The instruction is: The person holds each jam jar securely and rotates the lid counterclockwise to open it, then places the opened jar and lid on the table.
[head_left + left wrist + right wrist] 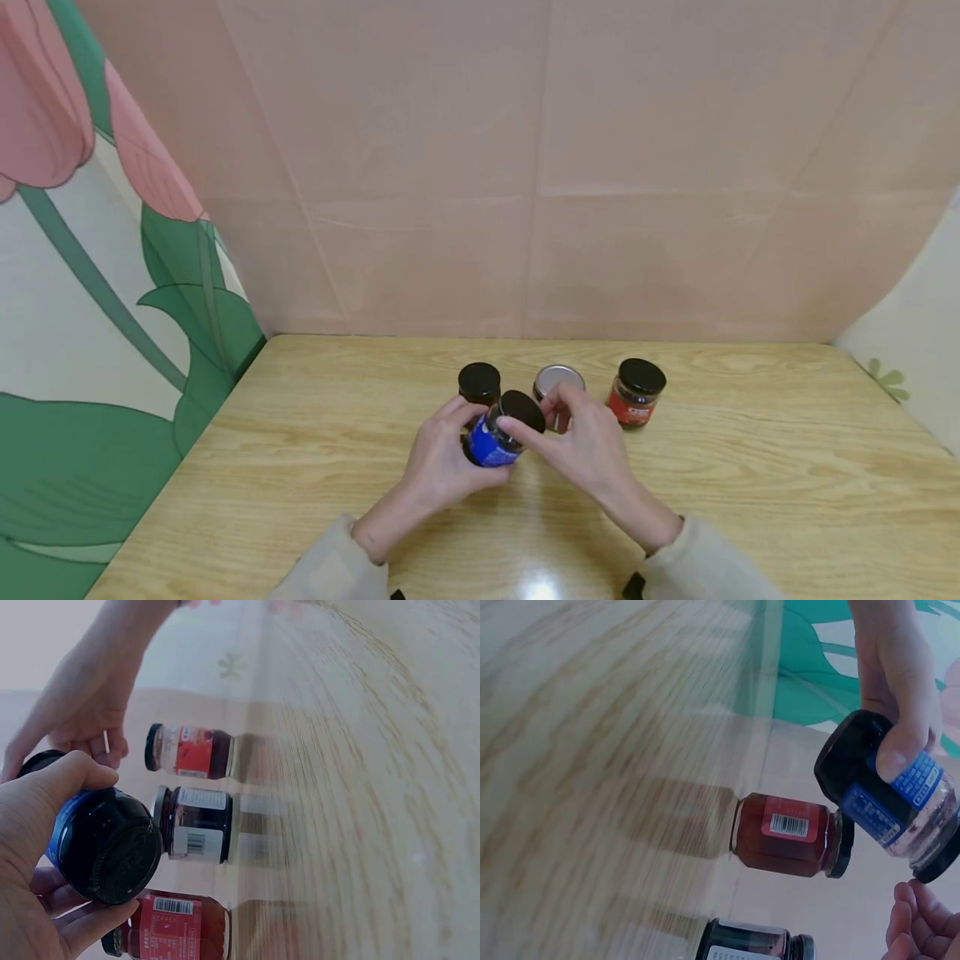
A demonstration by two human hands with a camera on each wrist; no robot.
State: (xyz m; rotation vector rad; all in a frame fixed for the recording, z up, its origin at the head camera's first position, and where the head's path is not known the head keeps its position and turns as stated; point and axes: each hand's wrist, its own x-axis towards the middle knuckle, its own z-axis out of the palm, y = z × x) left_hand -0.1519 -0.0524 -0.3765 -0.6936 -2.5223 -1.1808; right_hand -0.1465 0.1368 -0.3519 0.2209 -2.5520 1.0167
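My left hand (450, 458) grips a glass jar (495, 442) with a blue label and black lid, holding it tilted above the table. In the left wrist view the dark base of this jar (120, 855) faces the camera. My right hand (588, 442) is at the black lid (523, 408), its thumb and bent index finger on either side. In the right wrist view, fingertips (904, 892) meet the lid's edge; the thumb is out of sight there. The lid appears to be on the jar.
Behind the hands stand a black-lidded jar with red contents (780, 832), a silver-lidded jar (559, 381) and a red-labelled jar (633, 396). The wooden table (750, 467) meets a pink curtain (637, 208) at the back. A floral cloth (90, 333) hangs left.
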